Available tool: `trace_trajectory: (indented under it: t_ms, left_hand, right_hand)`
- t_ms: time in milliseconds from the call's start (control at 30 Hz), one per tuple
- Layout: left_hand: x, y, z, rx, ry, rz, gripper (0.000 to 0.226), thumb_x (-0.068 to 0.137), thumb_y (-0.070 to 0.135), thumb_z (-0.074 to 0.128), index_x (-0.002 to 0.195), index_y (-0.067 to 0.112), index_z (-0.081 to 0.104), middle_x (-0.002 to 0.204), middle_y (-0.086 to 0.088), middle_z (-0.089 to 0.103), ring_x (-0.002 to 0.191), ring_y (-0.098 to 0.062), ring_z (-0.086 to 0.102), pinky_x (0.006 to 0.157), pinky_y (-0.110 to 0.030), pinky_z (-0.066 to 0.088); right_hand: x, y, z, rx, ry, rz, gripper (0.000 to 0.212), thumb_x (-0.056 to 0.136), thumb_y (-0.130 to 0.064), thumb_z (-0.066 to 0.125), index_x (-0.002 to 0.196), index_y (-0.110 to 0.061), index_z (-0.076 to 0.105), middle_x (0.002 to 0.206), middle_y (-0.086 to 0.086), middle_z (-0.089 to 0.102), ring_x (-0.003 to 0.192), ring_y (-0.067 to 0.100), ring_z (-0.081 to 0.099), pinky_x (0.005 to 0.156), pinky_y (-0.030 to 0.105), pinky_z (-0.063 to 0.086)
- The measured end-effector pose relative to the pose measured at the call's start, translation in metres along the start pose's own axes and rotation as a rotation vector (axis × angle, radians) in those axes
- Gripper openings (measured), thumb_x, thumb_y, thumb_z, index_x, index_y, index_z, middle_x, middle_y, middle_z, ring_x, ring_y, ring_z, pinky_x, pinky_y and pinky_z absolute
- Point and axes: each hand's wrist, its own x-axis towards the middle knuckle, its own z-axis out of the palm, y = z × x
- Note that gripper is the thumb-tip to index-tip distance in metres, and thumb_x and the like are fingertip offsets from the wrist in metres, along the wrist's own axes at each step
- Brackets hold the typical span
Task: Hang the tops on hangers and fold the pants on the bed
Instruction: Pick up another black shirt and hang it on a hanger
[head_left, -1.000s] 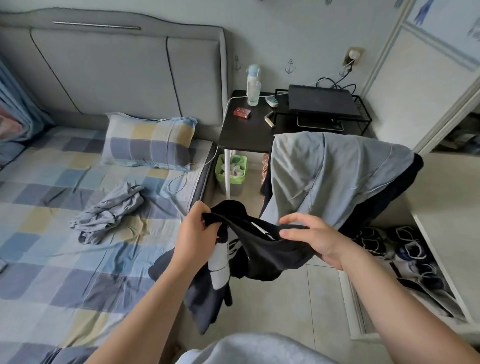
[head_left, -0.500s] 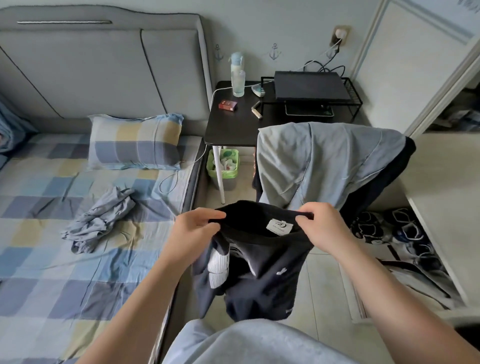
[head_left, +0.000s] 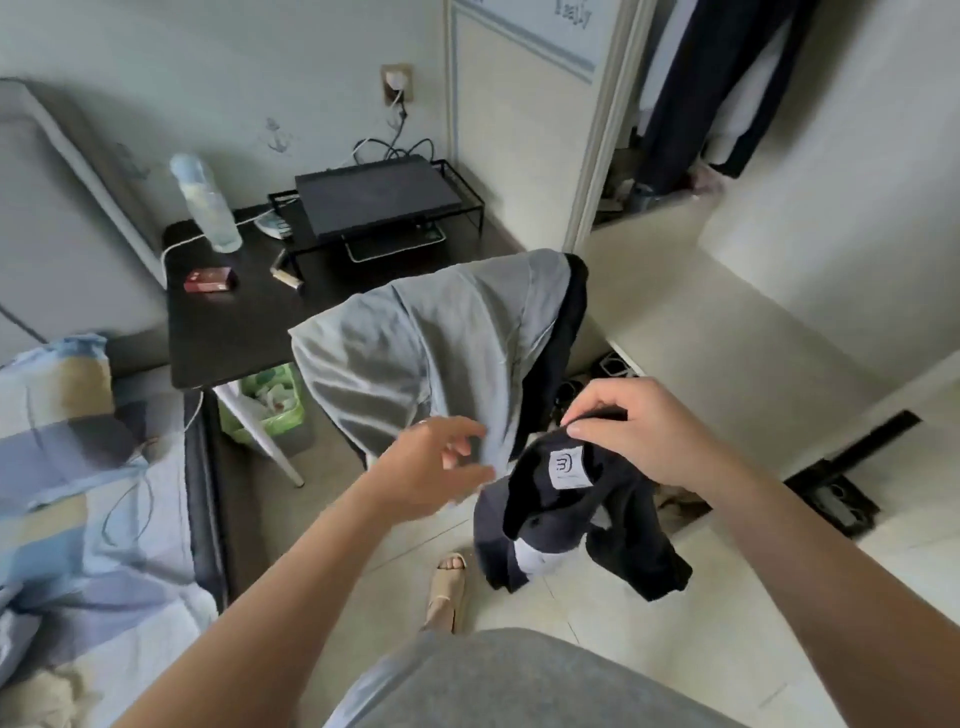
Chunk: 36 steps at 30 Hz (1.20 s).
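Over the floor (head_left: 597, 618), right hand (head_left: 639, 431) pinches black garment (head_left: 623, 540); left hand (head_left: 436, 467) loose, empty.

On the worktop (head_left: 234, 332): one bottle (head_left: 208, 208), one red box (head_left: 208, 280), one black device (head_left: 374, 195). Under it, one green bin (head_left: 265, 410). Beside it, one grey garment (head_left: 415, 353), one black garment (head_left: 561, 525).

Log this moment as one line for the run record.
phase: handling black garment | right hand: pinches its labelled edge | left hand: free, beside draped grey garment | hanger: none in view
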Motion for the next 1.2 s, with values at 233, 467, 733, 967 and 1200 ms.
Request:
trace_trajectory:
  t_ms: [233,467,733,967,1200]
  left_hand:
    - [0.121,0.089,0.028,-0.079,-0.114,0.356,0.013,0.084,0.026,0.066,0.095,0.021,0.062,0.086,0.009,0.067,0.084,-0.011,0.063,0.078,-0.034,0.053]
    - [0.259,0.159,-0.053,0.209,0.040,0.635,0.018,0.082,0.005,0.054,0.073,0.022,0.052,0.080,0.003,0.053,0.078,-0.020,0.052,0.069,-0.033,0.044]
    - [0.365,0.303,-0.169,0.074,-0.008,0.811,0.031,0.091,0.003,0.048,0.064,0.016,0.048,0.058,-0.002,0.049,0.057,-0.019,0.049,0.056,-0.031,0.036]
    - [0.413,0.432,-0.222,-0.297,-0.195,0.852,0.039,0.077,0.034,0.052,0.086,-0.002,0.063,0.086,-0.006,0.060,0.080,-0.025,0.057,0.080,-0.037,0.044]
    - [0.422,0.554,-0.253,-0.387,-0.054,1.021,0.020,0.092,0.027,0.048,0.082,0.015,0.060,0.079,-0.005,0.058,0.075,-0.021,0.056,0.074,-0.033,0.043]
  right_hand:
    - [0.032,-0.023,-0.089,-0.077,0.331,0.019,0.012,0.086,-0.008,0.071,0.083,-0.018,0.074,0.082,-0.013,0.072,0.080,0.001,0.067,0.073,0.010,0.046]
    - [0.064,-0.052,-0.214,-0.478,0.292,0.204,0.015,0.086,-0.018,0.074,0.086,-0.032,0.067,0.083,-0.017,0.067,0.080,0.002,0.062,0.069,0.016,0.046]
    - [0.084,-0.071,-0.351,-1.005,0.447,0.493,0.027,0.082,0.003,0.053,0.101,-0.011,0.064,0.099,0.004,0.060,0.096,0.024,0.057,0.084,0.038,0.048]
    - [0.095,-0.130,-0.469,-1.024,0.802,0.497,0.013,0.087,-0.007,0.066,0.095,-0.017,0.068,0.091,-0.004,0.060,0.091,0.019,0.056,0.073,0.029,0.042]
    - [0.103,-0.185,-0.565,-1.095,0.966,0.468,0.011,0.088,-0.010,0.067,0.088,-0.021,0.067,0.080,-0.009,0.058,0.079,0.016,0.054,0.067,0.027,0.043]
